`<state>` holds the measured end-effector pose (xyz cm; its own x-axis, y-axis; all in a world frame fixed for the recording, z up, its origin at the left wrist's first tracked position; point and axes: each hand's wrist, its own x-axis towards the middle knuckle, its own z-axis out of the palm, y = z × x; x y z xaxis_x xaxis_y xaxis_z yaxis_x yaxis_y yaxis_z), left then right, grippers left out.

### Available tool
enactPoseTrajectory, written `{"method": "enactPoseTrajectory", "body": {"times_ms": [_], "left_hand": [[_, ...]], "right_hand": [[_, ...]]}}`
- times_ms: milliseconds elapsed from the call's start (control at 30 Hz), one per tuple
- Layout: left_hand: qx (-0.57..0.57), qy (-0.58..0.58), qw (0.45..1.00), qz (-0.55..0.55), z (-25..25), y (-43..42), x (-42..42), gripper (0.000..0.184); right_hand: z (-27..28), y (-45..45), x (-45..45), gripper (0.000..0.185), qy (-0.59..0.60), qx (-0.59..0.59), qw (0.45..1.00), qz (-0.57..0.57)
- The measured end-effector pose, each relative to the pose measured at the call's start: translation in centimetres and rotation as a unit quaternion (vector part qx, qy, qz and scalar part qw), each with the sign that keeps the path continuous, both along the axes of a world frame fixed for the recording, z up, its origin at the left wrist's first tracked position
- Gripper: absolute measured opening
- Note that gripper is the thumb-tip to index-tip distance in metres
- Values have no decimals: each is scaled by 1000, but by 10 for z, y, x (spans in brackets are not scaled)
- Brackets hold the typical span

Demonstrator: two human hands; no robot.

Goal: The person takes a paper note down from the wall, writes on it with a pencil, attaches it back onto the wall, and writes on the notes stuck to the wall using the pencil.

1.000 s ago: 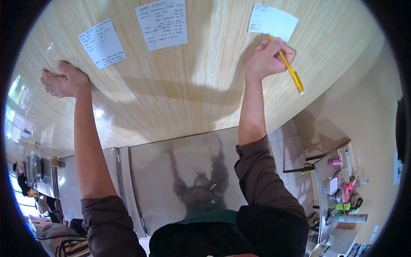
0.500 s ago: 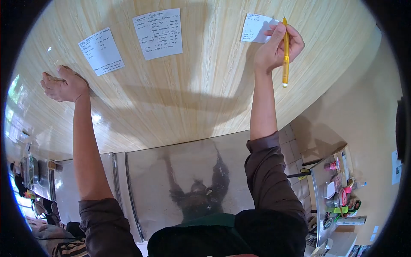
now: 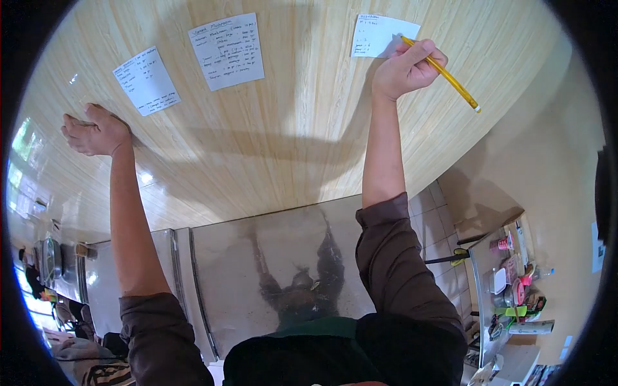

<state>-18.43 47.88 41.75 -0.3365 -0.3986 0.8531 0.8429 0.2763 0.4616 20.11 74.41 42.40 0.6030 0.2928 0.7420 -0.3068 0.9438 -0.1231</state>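
Observation:
My right hand (image 3: 405, 72) grips a slim yellow pen (image 3: 458, 85) between thumb and fingers. Its upper end meets or nearly meets the lower right part of a white handwritten note (image 3: 381, 31); actual contact I cannot tell. The other end slants down to the right, showing a white tip. At the far left, my left hand (image 3: 96, 132) rests against the wood-grain surface (image 3: 257, 148) with fingers apart and nothing in it. Two more handwritten notes are on this surface: a tilted one (image 3: 147, 80) nearest my left hand, and a larger one (image 3: 226, 53) headed with "Mushroom".
Below the wood-grain surface lies a shiny metal top (image 3: 232, 283) with a dark reflection. On the right, a side table (image 3: 479, 283) carries plastic containers, a green item and other small things. Items and what looks like a person's clothing appear at lower left.
The pen has swung from nearly upright to a slant, its upper end now over the note. My right hand has moved slightly left and down in view. My left hand stays in place.

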Motion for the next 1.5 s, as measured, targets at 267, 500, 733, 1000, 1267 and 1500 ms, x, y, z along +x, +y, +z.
{"method": "enactPoseTrajectory", "body": {"times_ms": [267, 500, 733, 1000, 1267, 1500], "left_hand": [[18, -16, 1000, 19, 1, 2, 4, 71], [14, -28, 999, 23, 2, 2, 4, 70], [14, -30, 999, 9, 2, 2, 7, 70], [3, -30, 1000, 3, 2, 1, 7, 69], [6, -31, 1000, 4, 1, 1, 6, 70], [12, -33, 999, 6, 2, 2, 7, 69]], "right_hand": [[1, 10, -2, 31, -1, 7, 994, -110], [0, 1, -4, 32, -12, 8, 999, -45], [-2, 1, -7, 23, -39, 8, 992, -120], [-2, 3, -1, 20, 9, -31, 999, 16], [-4, 6, 1, 21, -5, -25, 1000, -13], [-3, 5, 1, 20, -4, -45, 999, -19]]}}
